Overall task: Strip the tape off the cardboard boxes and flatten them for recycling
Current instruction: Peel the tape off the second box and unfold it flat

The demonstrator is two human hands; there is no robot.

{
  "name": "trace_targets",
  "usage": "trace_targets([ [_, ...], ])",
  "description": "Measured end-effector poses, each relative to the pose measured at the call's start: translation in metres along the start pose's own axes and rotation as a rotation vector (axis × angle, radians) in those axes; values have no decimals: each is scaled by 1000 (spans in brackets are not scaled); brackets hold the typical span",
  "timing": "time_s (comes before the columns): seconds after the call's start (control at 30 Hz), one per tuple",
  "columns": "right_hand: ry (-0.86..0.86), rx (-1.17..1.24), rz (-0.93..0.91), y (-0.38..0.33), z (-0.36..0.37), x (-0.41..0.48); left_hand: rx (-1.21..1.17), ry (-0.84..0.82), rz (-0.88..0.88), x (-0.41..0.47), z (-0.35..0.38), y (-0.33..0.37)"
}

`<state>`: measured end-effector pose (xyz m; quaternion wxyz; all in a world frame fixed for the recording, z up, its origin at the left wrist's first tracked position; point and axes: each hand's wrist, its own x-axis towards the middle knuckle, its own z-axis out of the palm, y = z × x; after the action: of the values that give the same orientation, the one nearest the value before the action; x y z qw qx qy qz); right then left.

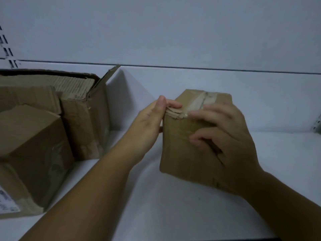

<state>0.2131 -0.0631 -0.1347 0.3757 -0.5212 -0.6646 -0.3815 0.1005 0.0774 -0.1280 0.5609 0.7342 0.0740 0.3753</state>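
A small brown cardboard box (pixel 178 150) stands on the white table (pixel 156 206), tilted toward me. A strip of pale tape (pixel 199 101) runs along its top seam and down the near face. My left hand (pixel 149 122) pinches a torn, layered bit of cardboard and tape at the box's top left edge between thumb and fingers. My right hand (pixel 224 141) lies over the box's right side, fingers curled round its top edge and near face, holding it steady.
At the left stands a large open, torn cardboard box (pixel 83 108) with a raised flap. In front of it sits a closed brown box (pixel 33 153) bearing a white label (pixel 7 202). A white wall rises behind the table.
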Motion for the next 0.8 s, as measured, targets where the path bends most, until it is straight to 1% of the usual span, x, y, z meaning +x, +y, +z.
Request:
trace_targets([
  [0.17,21,93,58,6,-7,0,35,-13,86,-3,10,0],
  [0.23,45,150,81,6,-8,0,55,9,110,-3,13,-1],
  [0.3,84,239,153,3,-10,0,59,40,113,-2,15,-3],
  [0.43,235,251,329,-5,-15,6,111,86,127,-3,20,-5],
  [0.5,325,307,422,-8,-17,9,133,100,131,-3,21,-6],
  [0.63,420,562,591,-7,-20,16,167,116,133,-4,24,-6],
  [0.73,518,825,870,1,-27,25,212,114,152,-6,26,-3],
  [0.8,533,916,1000,6,-30,29,251,131,159,-6,26,1],
])
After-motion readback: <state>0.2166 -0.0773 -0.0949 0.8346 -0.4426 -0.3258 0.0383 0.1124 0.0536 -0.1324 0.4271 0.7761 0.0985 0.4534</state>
